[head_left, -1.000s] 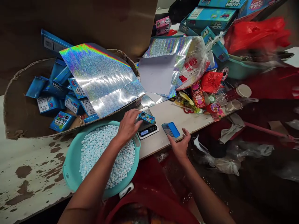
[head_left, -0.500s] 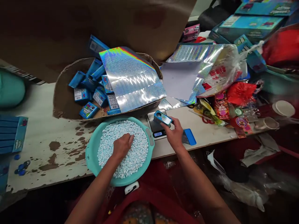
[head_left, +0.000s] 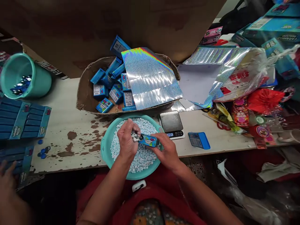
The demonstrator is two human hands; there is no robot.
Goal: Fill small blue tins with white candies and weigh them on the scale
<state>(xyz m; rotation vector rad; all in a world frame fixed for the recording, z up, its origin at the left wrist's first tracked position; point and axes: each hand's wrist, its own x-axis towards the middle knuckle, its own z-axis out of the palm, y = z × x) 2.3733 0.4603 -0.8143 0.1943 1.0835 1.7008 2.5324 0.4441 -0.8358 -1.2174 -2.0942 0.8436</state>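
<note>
A turquoise basin [head_left: 106,153] full of small pale candies [head_left: 140,162] stands at the table's front edge. Over it, my left hand [head_left: 127,137] is cupped round several candies, pressed to the mouth of a small blue candy box [head_left: 148,140]. My right hand [head_left: 167,150] grips that box by its other end, tilted on its side with the opening toward my left hand. Right of the basin lies a digital scale [head_left: 171,122] with a bare metal plate and lit display. Beside the scale a blue plastic piece with a printed face [head_left: 199,140] rests on the table.
Behind the basin, a cut cardboard box [head_left: 82,93] holds several blue packs under a shiny holographic sheet [head_left: 150,78]. To the left are a turquoise bucket [head_left: 42,78] and display trays [head_left: 18,125]. A co-worker's blurred hand [head_left: 9,184] is at lower left. Wrappers [head_left: 241,115] clutter the right.
My right hand has brought the blue box from above the scale to over the basin and tipped it. My left hand has risen from the candies with several in it. The view has shifted left.
</note>
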